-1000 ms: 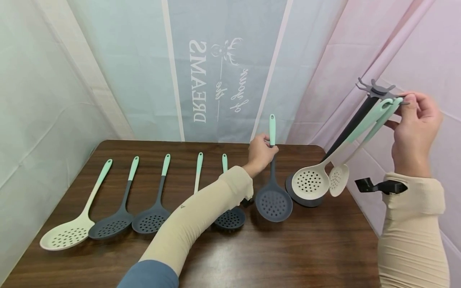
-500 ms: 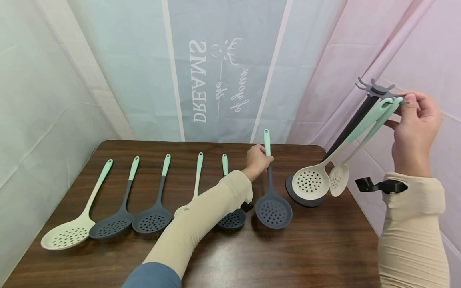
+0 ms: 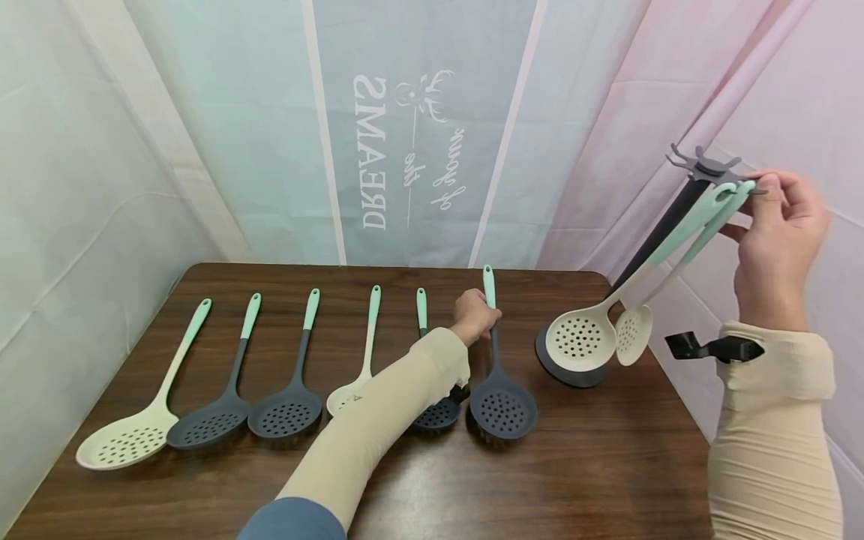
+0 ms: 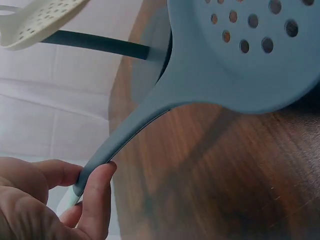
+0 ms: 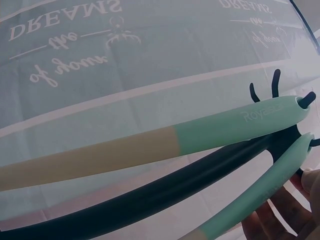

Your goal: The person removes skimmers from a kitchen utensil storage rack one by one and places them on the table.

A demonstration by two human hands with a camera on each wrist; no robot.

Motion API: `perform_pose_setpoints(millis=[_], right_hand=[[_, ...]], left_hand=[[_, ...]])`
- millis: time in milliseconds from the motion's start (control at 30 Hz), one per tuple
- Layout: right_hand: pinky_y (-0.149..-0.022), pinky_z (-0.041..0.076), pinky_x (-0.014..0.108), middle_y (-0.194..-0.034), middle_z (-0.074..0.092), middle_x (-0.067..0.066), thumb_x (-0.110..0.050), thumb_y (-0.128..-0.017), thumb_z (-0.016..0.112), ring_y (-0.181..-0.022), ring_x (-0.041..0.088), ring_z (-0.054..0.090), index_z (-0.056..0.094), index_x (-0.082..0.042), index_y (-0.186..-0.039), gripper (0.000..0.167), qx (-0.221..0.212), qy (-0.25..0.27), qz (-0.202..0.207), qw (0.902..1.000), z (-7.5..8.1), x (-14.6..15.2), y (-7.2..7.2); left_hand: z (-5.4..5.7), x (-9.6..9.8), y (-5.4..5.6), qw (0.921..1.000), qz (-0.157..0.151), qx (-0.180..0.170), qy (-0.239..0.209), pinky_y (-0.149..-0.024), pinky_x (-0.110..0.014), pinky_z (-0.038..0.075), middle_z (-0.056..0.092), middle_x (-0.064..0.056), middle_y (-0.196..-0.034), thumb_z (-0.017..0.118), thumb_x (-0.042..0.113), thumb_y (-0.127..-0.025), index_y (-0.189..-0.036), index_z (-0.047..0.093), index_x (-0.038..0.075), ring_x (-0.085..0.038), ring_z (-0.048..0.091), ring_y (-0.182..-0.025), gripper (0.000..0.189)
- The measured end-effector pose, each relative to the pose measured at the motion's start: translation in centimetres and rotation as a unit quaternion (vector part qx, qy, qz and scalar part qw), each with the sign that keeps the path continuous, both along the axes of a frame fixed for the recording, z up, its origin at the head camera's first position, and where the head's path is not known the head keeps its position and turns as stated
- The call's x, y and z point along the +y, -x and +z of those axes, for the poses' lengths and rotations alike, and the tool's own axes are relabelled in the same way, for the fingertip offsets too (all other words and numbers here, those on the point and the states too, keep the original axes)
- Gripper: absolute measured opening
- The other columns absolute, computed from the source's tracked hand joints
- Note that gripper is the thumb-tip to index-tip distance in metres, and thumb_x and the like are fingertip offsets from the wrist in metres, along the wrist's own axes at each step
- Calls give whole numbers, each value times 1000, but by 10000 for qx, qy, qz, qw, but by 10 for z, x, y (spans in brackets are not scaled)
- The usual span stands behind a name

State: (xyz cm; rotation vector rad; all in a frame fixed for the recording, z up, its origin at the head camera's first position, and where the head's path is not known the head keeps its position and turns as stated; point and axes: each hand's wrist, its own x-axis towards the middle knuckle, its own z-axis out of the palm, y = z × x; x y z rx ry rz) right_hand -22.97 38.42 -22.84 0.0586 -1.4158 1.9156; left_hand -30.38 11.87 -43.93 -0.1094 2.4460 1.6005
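My left hand (image 3: pixel 475 313) pinches a dark grey skimmer (image 3: pixel 502 405) where its shaft meets the mint handle. Seen by the left wrist camera, thumb and fingers (image 4: pixel 97 192) grip that shaft, with the perforated bowl (image 4: pixel 250 65) tilted over the tabletop. My right hand (image 3: pixel 776 240) holds the top of a dark utensil stand (image 3: pixel 651 244) by one of its hooks. A cream skimmer (image 3: pixel 582 339) and a smaller cream slotted spoon (image 3: pixel 634 335) hang from the stand by their mint handles. In the right wrist view, the handle ends (image 5: pixel 265 115) are looped over hooks.
A row of skimmers lies on the brown table (image 3: pixel 574 480): one cream (image 3: pixel 128 442), two grey (image 3: pixel 212 420) (image 3: pixel 286 411), another cream (image 3: pixel 347 394) and a grey one (image 3: pixel 437 412) partly under my left sleeve. Curtains (image 3: pixel 432 187) enclose the back and sides.
The left hand has carried the grey skimmer toward me, lower and slightly left, away from the stand. The right hand and stand have stayed in place.
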Motion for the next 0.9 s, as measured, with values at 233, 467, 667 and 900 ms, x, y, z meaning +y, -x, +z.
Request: perform_pose_setpoints(millis=[233, 467, 667, 900], right_hand=[[-57, 59, 26, -91, 68, 11, -13, -96, 70, -76, 19, 71, 70, 6, -101, 20, 12, -63, -42, 10000, 1, 0, -1], [-55, 59, 27, -89, 68, 12, -11, -95, 71, -74, 20, 71, 69, 6, -100, 18, 65, 30, 0, 10000, 1, 1, 0], [-55, 59, 27, -89, 69, 12, -10, -96, 70, -74, 20, 71, 69, 6, -100, 16, 75, 44, 21, 10000, 1, 2, 0], [-56, 59, 27, -90, 68, 12, -11, -95, 71, -75, 20, 71, 69, 6, -101, 19, 50, 37, 46, 10000, 2, 1, -1]], left_hand=[[-8, -1, 3, 9990, -116, -219, 383, -64, -41, 62, 61, -13, -76, 73, 9, -94, -91, 59, 2, -26, 70, -53, 17], [-17, -3, 4, 9951, -126, -417, 885, -59, -35, 62, 65, -14, -84, 73, 15, -96, -101, 64, 0, -23, 70, -53, 18], [-20, -5, 3, 9952, -87, -476, 851, -59, -36, 62, 65, -18, -87, 73, 15, -96, -106, 65, -3, -27, 73, -59, 22], [-25, -6, 5, 9945, -102, -544, 890, -55, -34, 61, 65, -16, -85, 74, 14, -95, -102, 67, -4, -27, 72, -60, 20]])
